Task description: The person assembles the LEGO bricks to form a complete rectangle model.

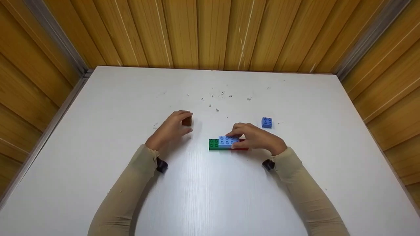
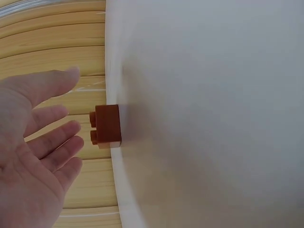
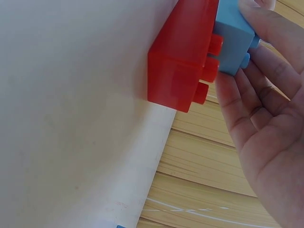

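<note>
My left hand (image 1: 170,126) is beside a brown toy brick (image 2: 108,124) on the table. In the left wrist view its thumb and fingers are spread, with a gap between them and the brick's studs. My right hand (image 1: 256,137) pinches a light blue building brick (image 1: 224,141) between thumb and fingers. That brick sits across a green brick (image 1: 213,144) and a red brick (image 3: 175,61), which lie end to end on the table. In the head view, my right fingers hide most of the red brick.
A small darker blue brick (image 1: 266,123) stands on the white table (image 1: 197,196), beyond my right hand. Dark scuff marks dot the tabletop farther back. Wood-look panel walls (image 1: 213,36) border the table at the back and sides.
</note>
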`<state>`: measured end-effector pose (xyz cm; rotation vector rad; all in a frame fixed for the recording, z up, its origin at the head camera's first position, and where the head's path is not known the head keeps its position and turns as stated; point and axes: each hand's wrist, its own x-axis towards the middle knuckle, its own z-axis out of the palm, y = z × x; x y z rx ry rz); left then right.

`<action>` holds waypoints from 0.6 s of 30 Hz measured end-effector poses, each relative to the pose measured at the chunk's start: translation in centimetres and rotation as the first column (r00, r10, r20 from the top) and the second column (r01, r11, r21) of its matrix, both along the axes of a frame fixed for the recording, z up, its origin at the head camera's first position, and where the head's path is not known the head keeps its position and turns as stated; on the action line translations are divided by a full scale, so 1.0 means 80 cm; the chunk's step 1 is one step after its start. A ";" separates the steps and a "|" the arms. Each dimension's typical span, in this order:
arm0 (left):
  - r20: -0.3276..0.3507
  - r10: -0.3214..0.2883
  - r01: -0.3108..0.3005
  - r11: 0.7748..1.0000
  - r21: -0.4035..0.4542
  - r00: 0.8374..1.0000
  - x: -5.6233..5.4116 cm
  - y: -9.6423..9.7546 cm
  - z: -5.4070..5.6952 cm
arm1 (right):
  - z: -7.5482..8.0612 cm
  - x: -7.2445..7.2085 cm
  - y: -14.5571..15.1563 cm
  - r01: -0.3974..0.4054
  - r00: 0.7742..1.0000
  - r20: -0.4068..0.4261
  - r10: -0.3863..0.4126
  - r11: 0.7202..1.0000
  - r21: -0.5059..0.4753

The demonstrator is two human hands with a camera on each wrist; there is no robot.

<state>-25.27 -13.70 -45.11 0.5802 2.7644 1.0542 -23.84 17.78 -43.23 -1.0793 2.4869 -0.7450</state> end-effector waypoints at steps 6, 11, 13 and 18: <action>0.010 0.010 -0.010 0.998 -0.055 1.000 -0.005 -0.006 0.000 | -0.001 0.000 0.001 0.001 1.000 0.000 -0.001 1.000 -0.007; 0.026 0.008 -0.006 0.996 -0.087 1.000 -0.009 -0.008 0.000 | -0.001 0.000 0.000 0.002 1.000 0.002 -0.002 1.000 0.000; 0.043 0.012 -0.008 0.996 -0.092 0.999 -0.011 -0.009 0.000 | -0.001 -0.001 0.000 0.001 1.000 0.004 -0.001 1.000 0.003; 0.064 0.006 -0.001 0.996 -0.085 0.998 -0.014 -0.008 -0.001 | -0.001 0.000 0.001 0.003 1.000 0.006 -0.003 1.000 0.008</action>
